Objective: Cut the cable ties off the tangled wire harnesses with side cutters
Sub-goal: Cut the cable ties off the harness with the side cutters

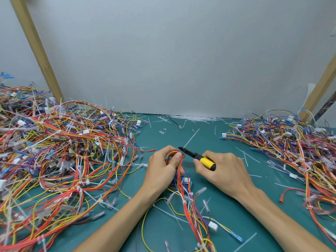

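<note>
My left hand [162, 166] grips the looped top of a wire harness [189, 202] of red, orange, yellow and blue wires that trails toward me over the green mat. White cable ties [184, 202] bind the bundle lower down. My right hand [223, 171] holds side cutters [197, 157] by their yellow and black handle. The black jaws point left and reach the top of the held loop, just beside my left fingertips. Whether the jaws are open is unclear.
A large heap of tangled harnesses [60, 151] fills the left of the green mat [227, 206]. A smaller heap [294, 148] lies on the right. Cut white tie pieces [194, 118] litter the mat near the grey back wall. Wooden posts [34, 44] lean at both sides.
</note>
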A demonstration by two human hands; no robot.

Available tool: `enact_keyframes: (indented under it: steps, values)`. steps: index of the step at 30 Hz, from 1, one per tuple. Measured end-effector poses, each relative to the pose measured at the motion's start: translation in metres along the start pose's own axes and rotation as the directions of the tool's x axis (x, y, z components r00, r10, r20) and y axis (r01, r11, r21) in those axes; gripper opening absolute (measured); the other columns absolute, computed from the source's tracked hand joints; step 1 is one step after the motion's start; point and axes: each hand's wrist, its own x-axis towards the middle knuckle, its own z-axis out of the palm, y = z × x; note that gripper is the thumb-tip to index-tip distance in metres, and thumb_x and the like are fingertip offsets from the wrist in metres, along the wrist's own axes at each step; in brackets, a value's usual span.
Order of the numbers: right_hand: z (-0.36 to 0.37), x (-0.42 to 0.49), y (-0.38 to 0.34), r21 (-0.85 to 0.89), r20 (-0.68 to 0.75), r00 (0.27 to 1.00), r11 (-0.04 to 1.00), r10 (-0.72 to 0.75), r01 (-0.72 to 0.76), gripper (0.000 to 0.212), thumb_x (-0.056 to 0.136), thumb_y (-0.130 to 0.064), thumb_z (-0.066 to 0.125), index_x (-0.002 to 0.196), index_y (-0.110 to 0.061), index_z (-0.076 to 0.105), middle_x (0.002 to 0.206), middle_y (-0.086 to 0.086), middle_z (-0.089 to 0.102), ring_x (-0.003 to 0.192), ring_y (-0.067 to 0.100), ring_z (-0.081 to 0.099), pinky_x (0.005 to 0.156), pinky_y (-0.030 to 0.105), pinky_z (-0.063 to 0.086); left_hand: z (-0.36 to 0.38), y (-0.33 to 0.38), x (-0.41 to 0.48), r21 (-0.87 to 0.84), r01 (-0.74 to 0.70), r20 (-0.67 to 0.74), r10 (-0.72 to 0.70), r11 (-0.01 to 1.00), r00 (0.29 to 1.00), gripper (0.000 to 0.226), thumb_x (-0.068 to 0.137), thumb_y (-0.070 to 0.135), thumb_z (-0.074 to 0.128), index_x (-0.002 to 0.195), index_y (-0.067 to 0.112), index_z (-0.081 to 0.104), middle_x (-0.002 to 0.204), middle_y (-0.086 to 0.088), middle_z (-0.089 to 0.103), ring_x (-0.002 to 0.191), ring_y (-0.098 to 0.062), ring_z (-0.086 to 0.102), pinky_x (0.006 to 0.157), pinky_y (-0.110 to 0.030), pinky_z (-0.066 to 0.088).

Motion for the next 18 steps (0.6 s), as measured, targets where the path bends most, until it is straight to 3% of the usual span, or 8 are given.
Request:
enact_keyframes:
  steps: [13,18]
  values:
    - [0.0048,-0.0019,-0.0004,-0.031,-0.058,0.998,0.999,-0.009,0.007,0.045,0.08,-0.07,0.036,0.072,-0.027,0.049,0.056,-0.008,0.052,0.056,0.015,0.047,0.048,0.028,0.027,0.0,-0.0011,0.0005,0.004,-0.017,0.001,0.017,1.0,1.0,0.018,0.098,0.021,0.054,0.082,0.021,0.061,0.057,0.0,0.068,0.05,-0.01,0.058,0.054,-0.025,0.044]
    - [0.0053,0.0008,0.0046,0.104,-0.136,0.984,0.989,0.119,-0.106,0.04,0.085,-0.067,0.043,0.077,-0.028,0.053,0.062,-0.011,0.054,0.064,0.017,0.051,0.053,0.031,0.034,0.0013,-0.0022,0.0015,-0.04,-0.006,-0.023,0.005,0.999,1.0,0.016,0.099,0.023,0.055,0.086,0.019,0.062,0.059,0.001,0.069,0.046,-0.008,0.051,0.052,-0.025,0.037]
